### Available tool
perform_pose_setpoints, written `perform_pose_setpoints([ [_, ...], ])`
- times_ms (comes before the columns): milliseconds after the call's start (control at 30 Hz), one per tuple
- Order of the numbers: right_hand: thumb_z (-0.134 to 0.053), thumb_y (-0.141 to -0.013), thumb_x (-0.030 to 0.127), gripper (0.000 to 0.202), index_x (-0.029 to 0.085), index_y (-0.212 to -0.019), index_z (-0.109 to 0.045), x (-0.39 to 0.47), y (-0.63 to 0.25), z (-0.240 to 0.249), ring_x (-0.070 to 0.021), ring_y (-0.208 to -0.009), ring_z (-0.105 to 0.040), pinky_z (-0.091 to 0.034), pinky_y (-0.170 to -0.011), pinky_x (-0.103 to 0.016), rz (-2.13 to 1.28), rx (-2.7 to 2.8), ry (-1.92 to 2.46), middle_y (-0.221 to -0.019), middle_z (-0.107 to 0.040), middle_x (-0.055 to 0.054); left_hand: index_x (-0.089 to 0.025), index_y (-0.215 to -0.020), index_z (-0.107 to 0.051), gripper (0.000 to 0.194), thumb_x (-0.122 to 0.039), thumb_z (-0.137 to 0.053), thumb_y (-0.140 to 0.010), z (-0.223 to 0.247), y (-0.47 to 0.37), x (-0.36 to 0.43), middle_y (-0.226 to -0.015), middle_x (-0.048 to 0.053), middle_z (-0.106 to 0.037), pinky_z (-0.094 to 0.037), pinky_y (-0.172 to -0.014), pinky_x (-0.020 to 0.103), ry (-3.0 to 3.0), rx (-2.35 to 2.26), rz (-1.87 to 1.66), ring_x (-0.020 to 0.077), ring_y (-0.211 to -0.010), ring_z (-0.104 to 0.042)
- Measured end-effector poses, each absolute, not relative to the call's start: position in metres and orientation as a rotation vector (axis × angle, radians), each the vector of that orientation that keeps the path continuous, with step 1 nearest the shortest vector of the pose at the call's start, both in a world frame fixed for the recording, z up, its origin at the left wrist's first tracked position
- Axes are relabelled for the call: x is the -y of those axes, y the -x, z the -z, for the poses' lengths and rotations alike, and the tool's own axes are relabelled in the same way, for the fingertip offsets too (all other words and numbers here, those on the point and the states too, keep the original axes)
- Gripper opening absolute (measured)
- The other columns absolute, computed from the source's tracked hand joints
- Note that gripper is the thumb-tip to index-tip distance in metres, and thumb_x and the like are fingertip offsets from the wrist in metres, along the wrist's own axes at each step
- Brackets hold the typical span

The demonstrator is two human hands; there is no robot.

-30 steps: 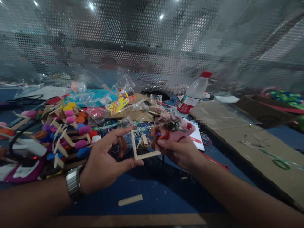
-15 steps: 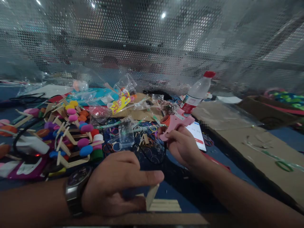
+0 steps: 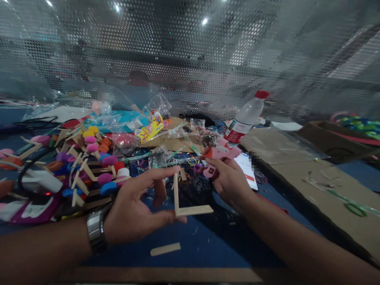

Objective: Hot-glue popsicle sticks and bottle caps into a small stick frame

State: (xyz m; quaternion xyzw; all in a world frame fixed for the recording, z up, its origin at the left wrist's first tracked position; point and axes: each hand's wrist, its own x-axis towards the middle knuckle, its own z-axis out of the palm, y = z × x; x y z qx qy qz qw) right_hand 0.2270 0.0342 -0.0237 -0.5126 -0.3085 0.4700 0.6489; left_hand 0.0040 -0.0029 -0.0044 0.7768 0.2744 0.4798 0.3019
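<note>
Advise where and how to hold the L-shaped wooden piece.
From the left, the upright bar of the L-shaped wooden piece likely suits best, finger at top, thumb at the corner, as the left hand has it: the other bar juts right, uncovered.

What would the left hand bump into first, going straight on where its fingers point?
Probably the right hand, which holds a pink tool, though depth is hard to judge here.
</note>
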Motion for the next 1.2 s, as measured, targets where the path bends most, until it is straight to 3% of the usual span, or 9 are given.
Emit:
perform_pose_setpoints([
  [133,-0.085,-0.051,0.027,0.031,0.021,-0.074,-0.065,-0.033,-0.226,0.023,-0.0171,-0.058,-0.062,-0.046,-0.043,-0.026,-1.119,0.763,1.166,-0.071,-0.068,0.000,-0.024,-0.130,-0.064,0.070,-0.030,-0.092,-0.067,0.004,-0.004,0.004,-0.066,-0.006,-0.061,-0.046,-0.048,0.017,-2.120,-0.692,-1.269,0.0083,-0.052,-0.055],
  [300,-0.082,-0.062,0.035,0.030,0.019,-0.084,-0.068,-0.025,-0.224,0.025,-0.0155,-0.057,-0.060,-0.047,-0.046,-0.026,-1.315,0.998,1.103,-0.071,-0.068,0.000,-0.024,-0.131,-0.061,0.066,-0.030,-0.089,-0.071,0.002,-0.002,0.005,-0.069,-0.004,-0.063,-0.047,-0.052,0.020,-2.255,-0.608,-1.253,0.0099,-0.054,-0.056],
  [600,-0.078,-0.078,0.026,0.011,0.023,-0.086,-0.071,0.000,-0.211,0.022,-0.0142,-0.071,-0.057,-0.050,-0.077,-0.029,-1.495,1.424,0.831,-0.073,-0.065,0.003,-0.024,-0.141,-0.051,0.062,-0.011,-0.071,-0.083,-0.002,-0.001,0.007,-0.071,-0.001,-0.065,-0.050,-0.058,0.023,-2.442,-0.264,-1.141,0.0150,-0.066,-0.058],
  [800,-0.078,-0.078,0.022,0.009,0.025,-0.086,-0.073,-0.002,-0.212,0.024,-0.0131,-0.064,-0.054,-0.050,-0.073,-0.027,-1.480,1.444,0.798,-0.067,-0.062,0.004,-0.024,-0.141,-0.052,0.065,-0.011,-0.072,-0.081,-0.001,0.000,0.007,-0.071,-0.001,-0.064,-0.049,-0.057,0.023,-2.440,-0.270,-1.151,0.0152,-0.065,-0.057],
  [933,-0.079,-0.077,0.023,0.010,0.023,-0.082,-0.070,-0.003,-0.214,0.022,-0.0133,-0.069,-0.055,-0.048,-0.072,-0.026,-1.472,1.416,0.828,-0.069,-0.062,0.004,-0.023,-0.138,-0.054,0.059,-0.012,-0.072,-0.083,-0.001,0.000,0.007,-0.069,-0.001,-0.063,-0.049,-0.058,0.023,-2.433,-0.275,-1.144,0.0149,-0.065,-0.057],
  [1100,-0.082,-0.071,0.025,0.029,0.020,-0.094,-0.065,-0.008,-0.218,0.024,-0.0124,-0.069,-0.053,-0.044,-0.065,-0.025,-1.506,1.348,0.965,-0.077,-0.062,0.003,-0.024,-0.134,-0.057,0.053,-0.018,-0.074,-0.084,0.000,-0.001,0.008,-0.071,-0.002,-0.061,-0.047,-0.056,0.019,-2.357,-0.391,-1.189,0.0117,-0.062,-0.057],
  [1200,-0.081,-0.070,0.032,0.033,0.019,-0.095,-0.063,-0.012,-0.222,0.027,-0.0124,-0.064,-0.052,-0.041,-0.059,-0.025,-1.527,1.303,1.006,-0.074,-0.062,0.002,-0.025,-0.132,-0.059,0.062,-0.025,-0.085,-0.076,0.002,-0.002,0.007,-0.071,-0.005,-0.061,-0.047,-0.056,0.018,-2.259,-0.564,-1.218,0.0091,-0.057,-0.055],
])
